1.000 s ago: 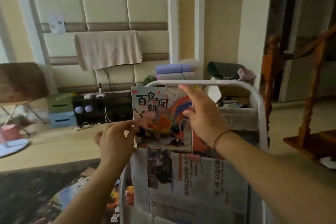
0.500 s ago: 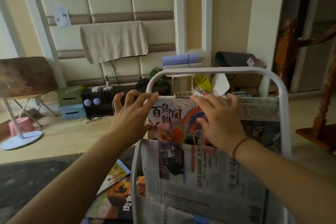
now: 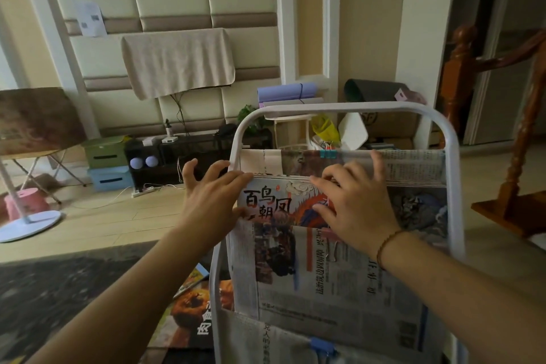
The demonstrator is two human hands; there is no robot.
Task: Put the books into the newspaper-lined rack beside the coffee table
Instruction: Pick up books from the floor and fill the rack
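Observation:
A colourful book (image 3: pixel 273 201) with large black characters on its cover stands in the upper pocket of the white tube rack (image 3: pixel 452 186), and only its top part shows above the newspaper lining (image 3: pixel 339 289). My left hand (image 3: pixel 209 196) has its fingers spread and touches the book's top left corner. My right hand (image 3: pixel 356 205) lies with straight fingers over the book's upper right part. More books (image 3: pixel 189 307) lie on the dark coffee table (image 3: pixel 59 289) at the lower left, partly hidden by my left arm and the rack.
Binder clips (image 3: pixel 326 154) hold the newspaper to the rack. A fan base (image 3: pixel 26 224) and a pink stool (image 3: pixel 25 204) stand on the floor at left. A wooden stair post (image 3: pixel 520 139) rises at right. Boxes and a low black shelf line the far wall.
The book has sunk deeper into the rack pocket. My left hand let go of its pinch on the book's edge and spread open at the top corner; my right hand followed the book down.

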